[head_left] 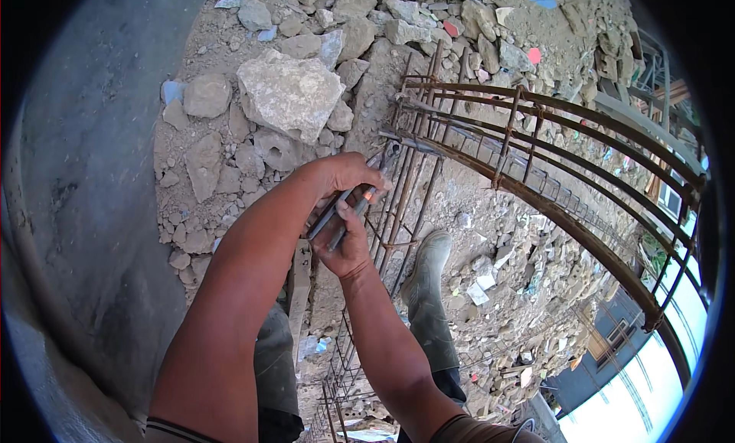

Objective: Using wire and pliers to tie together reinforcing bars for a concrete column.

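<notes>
From the head camera, both hands are closing on a pair of pincers [354, 206]: left hand [341, 177] and right hand [346, 248] are each squeezing a handle, its head at the rebar cage [429, 148]. Keeping the squeeze even looks wise.

A single wide fisheye view from a head-worn camera looks steeply down the person's own body. Both forearms enter from the lower edge, and the left hand [344, 175] and right hand [348, 248] meet close below the lens, near picture centre. Farther down lie a rubber boot [429, 271] and rubble ground [230, 160]. Straight rebar [551, 213] curves toward the dark round rim. No second view overlaps it.
</notes>
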Motion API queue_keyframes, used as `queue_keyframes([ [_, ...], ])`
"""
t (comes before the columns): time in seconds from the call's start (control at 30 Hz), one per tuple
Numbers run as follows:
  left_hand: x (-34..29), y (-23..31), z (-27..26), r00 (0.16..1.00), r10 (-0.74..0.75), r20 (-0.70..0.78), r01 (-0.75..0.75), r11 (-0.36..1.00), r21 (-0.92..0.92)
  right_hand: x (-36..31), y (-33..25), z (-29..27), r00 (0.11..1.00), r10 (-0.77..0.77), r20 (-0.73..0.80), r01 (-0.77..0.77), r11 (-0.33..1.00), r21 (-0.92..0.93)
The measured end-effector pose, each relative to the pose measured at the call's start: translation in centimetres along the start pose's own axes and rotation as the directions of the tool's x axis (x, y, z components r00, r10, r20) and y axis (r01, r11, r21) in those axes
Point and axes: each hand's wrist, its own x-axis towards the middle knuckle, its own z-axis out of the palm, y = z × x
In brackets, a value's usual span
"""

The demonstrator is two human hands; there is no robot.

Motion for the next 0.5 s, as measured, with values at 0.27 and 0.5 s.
queue_keyframes([
  [0.27, -0.5, 3.0, 4.7, 0.879, 0.448, -0.163, -0.1, 0.508, 0.856, 4.8, 1.9, -6.7, 0.702, -0.697, -0.143, 0.429, 0.575, -0.696],
  [0.5, -1.0, 1.8, -0.8, 0.999, -0.01, 0.049, -0.004, 0.958, 0.286, -2.5, 0.1, -2.4, 0.736, -0.584, -0.343, 0.005, 0.511, -0.859],
])
